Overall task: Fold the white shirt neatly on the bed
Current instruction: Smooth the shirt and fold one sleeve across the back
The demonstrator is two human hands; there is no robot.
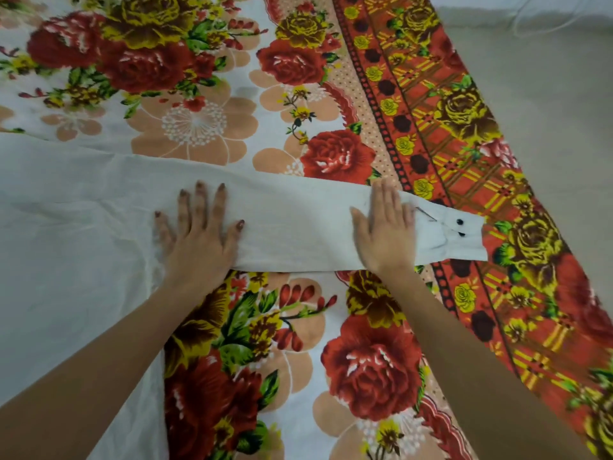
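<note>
White shirt point(83, 227): laid flat on the flowered bedsheet point(365, 360), body left, sleeve point(298, 234) stretched right. Left hand point(199, 240) spread, right hand point(384, 234) flat with fingers together by the buttoned cuff point(457, 237), both pressing, likely to smooth the sleeve before folding.

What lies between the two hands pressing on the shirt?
In the head view, only a bare stretch of the white shirt sleeve runs between the left hand and the right hand.
</note>
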